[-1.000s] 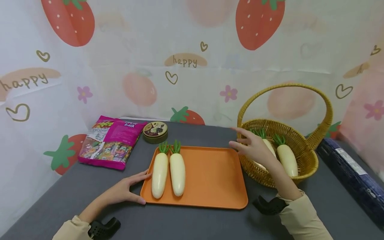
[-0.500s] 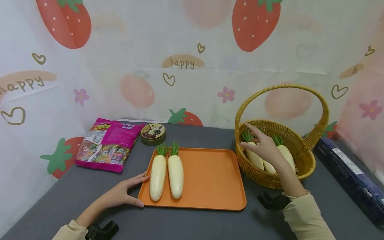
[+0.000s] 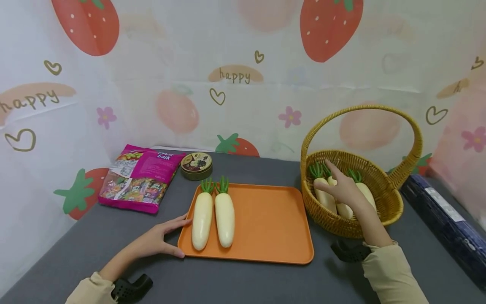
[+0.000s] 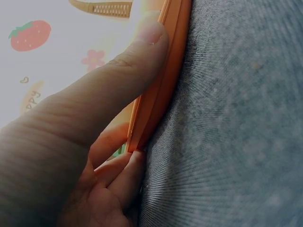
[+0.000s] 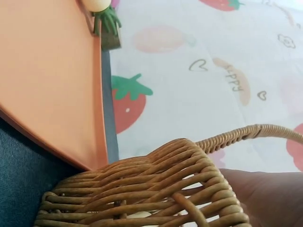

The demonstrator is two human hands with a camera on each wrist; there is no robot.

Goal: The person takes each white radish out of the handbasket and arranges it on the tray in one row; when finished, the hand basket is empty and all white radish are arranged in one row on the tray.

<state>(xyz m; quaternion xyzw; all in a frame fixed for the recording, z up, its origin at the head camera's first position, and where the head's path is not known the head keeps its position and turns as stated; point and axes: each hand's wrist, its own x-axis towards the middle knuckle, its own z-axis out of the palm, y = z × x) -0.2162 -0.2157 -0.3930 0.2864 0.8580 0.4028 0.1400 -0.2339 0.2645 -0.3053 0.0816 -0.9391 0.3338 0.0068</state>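
Two white radishes [image 3: 202, 221] with short green tops lie side by side at the left of an orange tray [image 3: 269, 223]. My left hand [image 3: 155, 240] rests at the tray's left edge, thumb by the front corner; the left wrist view shows the thumb [image 4: 137, 61] against the rim. On the right, my right hand [image 3: 343, 190] is over a wicker basket [image 3: 334, 226], thumb and fingers spread above the white radishes [image 3: 323, 196] in it. Whether it touches one is hard to tell. In the right wrist view the basket wall [image 5: 142, 189] hides the fingers.
A pink snack bag [image 3: 142, 179] and a round tin [image 3: 196, 166] stand behind the tray on the left. The basket's tall handle [image 3: 364, 107] arches over its opening. A long dark blue box [image 3: 444, 223] lies right of the basket. A printed cloth backdrop rises behind the table.
My right hand has moved right and down, from the basket's left rim to over the radishes inside. The left hand has stayed at the tray edge. The head view shifted slightly.
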